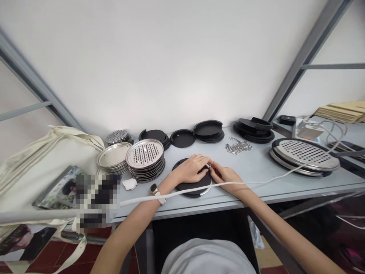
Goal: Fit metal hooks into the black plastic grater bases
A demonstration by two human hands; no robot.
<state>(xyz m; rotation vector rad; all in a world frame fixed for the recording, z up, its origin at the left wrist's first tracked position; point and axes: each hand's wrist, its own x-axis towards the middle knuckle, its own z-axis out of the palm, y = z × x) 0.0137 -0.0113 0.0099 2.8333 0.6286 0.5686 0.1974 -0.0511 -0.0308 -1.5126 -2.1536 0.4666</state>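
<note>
A black round plate [186, 187] with a metal rim showing at its right lies on the table in front of me. My left hand [192, 169] lies across its top, the fingers curled over toward the right rim and gripping there. At that same rim, my right hand [224, 175] pinches a small shiny metal piece, mostly hidden by the fingertips; its exact kind cannot be made out. Both hands meet at the plate's upper right edge. Beyond them sits a loose pile of small bent-wire metal pieces [238, 146].
Stacked grater discs with metal rims [145, 154] and metal rings [113, 156] stand left. Black round covers [182, 138] line the wall. Large perforated metal discs [308, 154] lie right. A white cable [176, 195] crosses before my wrists; a cloth bag [68, 152] is far left.
</note>
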